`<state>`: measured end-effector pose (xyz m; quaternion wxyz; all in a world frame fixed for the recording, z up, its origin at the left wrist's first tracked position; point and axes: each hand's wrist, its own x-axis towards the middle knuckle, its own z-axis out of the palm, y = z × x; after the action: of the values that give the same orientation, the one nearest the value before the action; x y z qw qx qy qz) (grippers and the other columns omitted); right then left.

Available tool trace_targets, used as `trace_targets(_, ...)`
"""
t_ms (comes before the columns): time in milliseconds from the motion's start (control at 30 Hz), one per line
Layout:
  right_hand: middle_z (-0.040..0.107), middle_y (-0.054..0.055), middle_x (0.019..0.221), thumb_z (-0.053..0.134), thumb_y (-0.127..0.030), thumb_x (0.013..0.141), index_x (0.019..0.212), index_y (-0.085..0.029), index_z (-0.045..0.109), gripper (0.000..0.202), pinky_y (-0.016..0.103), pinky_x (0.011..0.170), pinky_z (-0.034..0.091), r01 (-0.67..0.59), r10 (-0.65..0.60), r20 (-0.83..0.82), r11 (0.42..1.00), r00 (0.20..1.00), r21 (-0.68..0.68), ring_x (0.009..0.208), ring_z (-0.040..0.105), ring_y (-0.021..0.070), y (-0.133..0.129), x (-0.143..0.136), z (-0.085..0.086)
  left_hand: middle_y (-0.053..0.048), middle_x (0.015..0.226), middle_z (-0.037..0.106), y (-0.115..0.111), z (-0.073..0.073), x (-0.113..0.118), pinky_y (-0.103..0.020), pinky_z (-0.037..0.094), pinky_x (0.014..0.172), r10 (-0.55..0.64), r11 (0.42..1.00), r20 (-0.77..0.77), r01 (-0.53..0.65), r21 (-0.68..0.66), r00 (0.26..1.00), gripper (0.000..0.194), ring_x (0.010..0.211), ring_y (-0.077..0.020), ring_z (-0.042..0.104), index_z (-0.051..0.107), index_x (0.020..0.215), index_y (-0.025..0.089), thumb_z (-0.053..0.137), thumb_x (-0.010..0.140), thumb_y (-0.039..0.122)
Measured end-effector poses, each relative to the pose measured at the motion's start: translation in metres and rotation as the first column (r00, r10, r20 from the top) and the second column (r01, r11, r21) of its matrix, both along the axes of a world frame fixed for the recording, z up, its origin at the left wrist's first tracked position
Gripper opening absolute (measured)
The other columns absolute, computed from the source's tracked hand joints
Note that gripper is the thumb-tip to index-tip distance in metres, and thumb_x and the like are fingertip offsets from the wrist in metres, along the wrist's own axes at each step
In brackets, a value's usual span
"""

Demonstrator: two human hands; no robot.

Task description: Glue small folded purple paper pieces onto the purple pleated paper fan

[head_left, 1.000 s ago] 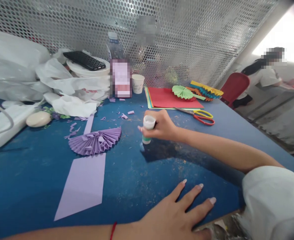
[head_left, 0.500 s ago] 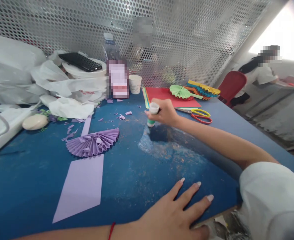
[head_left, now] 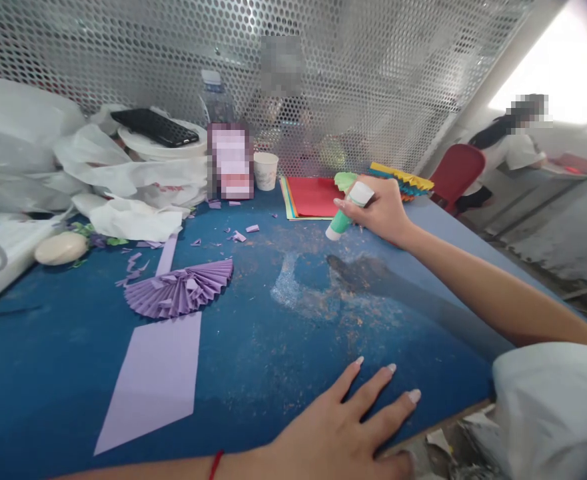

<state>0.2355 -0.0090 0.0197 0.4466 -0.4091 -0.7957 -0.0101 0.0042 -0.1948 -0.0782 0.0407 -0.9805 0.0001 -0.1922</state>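
Note:
My right hand [head_left: 386, 208] is closed around a green and white glue stick [head_left: 340, 224], tilted and held above the blue table [head_left: 253, 373]. Below it, a whitish smear marks the tabletop. My left hand [head_left: 340, 427] lies flat near the front edge, fingers spread, holding nothing. To the left are a pleated purple paper fan [head_left: 180, 291] with paper scraps on it and a flat light purple sheet [head_left: 156, 380]. Behind my right hand, a green pleated paper piece [head_left: 344, 180] shows only in part.
Red paper [head_left: 310, 197] tops a stack at the back, near a paper cup [head_left: 266, 171] and an upright phone [head_left: 232, 160]. White plastic bags [head_left: 138, 173] and a black phone [head_left: 154, 127] fill the back left. Someone sits at a far desk by a red chair [head_left: 458, 177].
My right hand has lifted the glue stick off the tabletop, moving up and right, and now hides the scissors. My left hand stays flat. The view has shifted slightly.

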Motion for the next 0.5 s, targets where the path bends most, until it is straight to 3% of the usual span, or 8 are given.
trace_targets(167,0.043,-0.006,0.055,0.075,-0.043,0.082,0.062,-0.021,0.043,0.044,0.028,0.051,0.027,-0.037,0.042,0.077,0.997,0.996,-0.069,0.052,0.033,0.0086,-0.027,0.000,-0.007,-0.004,0.160,0.047,0.001,-0.001,0.000,-0.050,0.047,0.108,0.001,1.000,0.019,-0.001,0.007,1.000,0.034,0.141,-0.0317,0.053,0.064,0.135,0.043,0.044,0.107,0.040)
trace_targets(367,0.049,-0.005,0.053,0.071,-0.039,0.083,0.060,-0.020,0.046,0.039,0.024,0.049,0.029,-0.106,0.129,0.115,0.977,0.985,-0.187,0.051,0.036,0.0069,-0.070,-0.014,-0.013,-0.003,0.159,0.049,0.001,-0.002,0.000,-0.048,0.047,0.107,0.012,0.999,0.051,-0.014,0.029,0.999,0.035,0.138,-0.0305,0.056,0.060,0.139,0.043,0.045,0.107,0.041)
trace_targets(500,0.048,-0.006,0.052,0.070,-0.038,0.082,0.062,-0.020,0.048,0.035,0.022,0.047,0.030,-0.166,0.193,0.105,0.960,0.975,-0.225,0.049,0.034,0.0060,-0.075,-0.017,-0.026,0.000,0.157,0.051,0.002,-0.007,0.001,-0.046,0.048,0.107,0.027,0.998,0.090,-0.032,0.059,0.996,0.038,0.137,-0.0290,0.057,0.057,0.142,0.044,0.042,0.107,0.045)
